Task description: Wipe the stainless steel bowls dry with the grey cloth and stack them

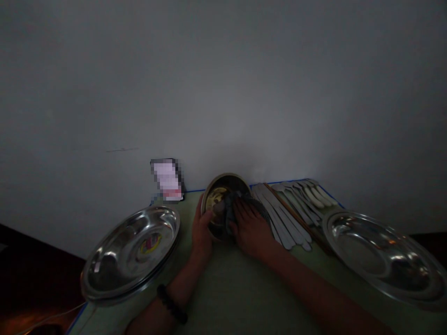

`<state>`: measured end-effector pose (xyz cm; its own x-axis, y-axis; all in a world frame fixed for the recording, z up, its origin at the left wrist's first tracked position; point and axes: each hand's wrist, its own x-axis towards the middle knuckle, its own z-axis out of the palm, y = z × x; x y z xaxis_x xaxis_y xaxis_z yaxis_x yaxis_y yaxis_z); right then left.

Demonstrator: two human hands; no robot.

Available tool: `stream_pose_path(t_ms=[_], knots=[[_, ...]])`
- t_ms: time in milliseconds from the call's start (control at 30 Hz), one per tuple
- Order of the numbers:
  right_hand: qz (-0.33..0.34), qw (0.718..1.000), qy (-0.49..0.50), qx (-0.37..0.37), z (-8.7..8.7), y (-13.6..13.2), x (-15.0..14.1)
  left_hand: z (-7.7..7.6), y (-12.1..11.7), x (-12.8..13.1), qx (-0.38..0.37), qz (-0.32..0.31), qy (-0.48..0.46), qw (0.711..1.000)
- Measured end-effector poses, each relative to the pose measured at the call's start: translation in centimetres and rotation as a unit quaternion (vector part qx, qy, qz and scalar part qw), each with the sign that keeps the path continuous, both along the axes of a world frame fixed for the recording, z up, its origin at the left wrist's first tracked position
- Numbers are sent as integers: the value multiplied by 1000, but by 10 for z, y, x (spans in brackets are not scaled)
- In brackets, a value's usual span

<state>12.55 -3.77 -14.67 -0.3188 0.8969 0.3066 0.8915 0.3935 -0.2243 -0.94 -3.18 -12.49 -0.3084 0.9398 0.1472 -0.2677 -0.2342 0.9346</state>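
A small steel bowl (223, 188) stands tilted toward me at the middle of the table. My left hand (201, 230) grips its left rim, thumb inside the edge. My right hand (252, 228) presses a dark grey cloth (230, 209) into the bowl, fingers closed over the cloth. A dark bead bracelet (172, 304) sits on my left wrist.
A large steel plate (131, 253) lies at the left, overhanging the table edge, and another large steel plate (384, 258) at the right. A row of several steel utensils (289, 209) with a wooden stick lies behind my right hand. A blurred card (167, 179) leans on the wall.
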Motion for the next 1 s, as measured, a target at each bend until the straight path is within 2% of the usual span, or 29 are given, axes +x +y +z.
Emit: stream_pose_path(t_ms=[133,233,400,533,667,800,933,1000], knots=[[11,1000,18,11,-7,3,-1,-11,1,-4,20,-22,3,1000],[36,999,35,-11,-6,-2,-7,-15,-1,-3,46,-20,8,999],[90,990,83,-70,0,-14,-22,-4,-10,2,50,11,23,998],[116,987,99,-53,-1,-18,-25,2,-14,-1,41,50,54,996],[94,994,61,-7,-5,-12,-15,-3,-11,-9,-3,86,77,993],[38,998,38,27,-8,-4,-9,-5,-9,-12,-37,108,91,989],[-16,999,38,34,-9,-6,-15,-2,-12,-9,-39,74,95,992],[-13,998,46,30,-10,-10,-21,-4,-12,-10,-40,34,85,995]])
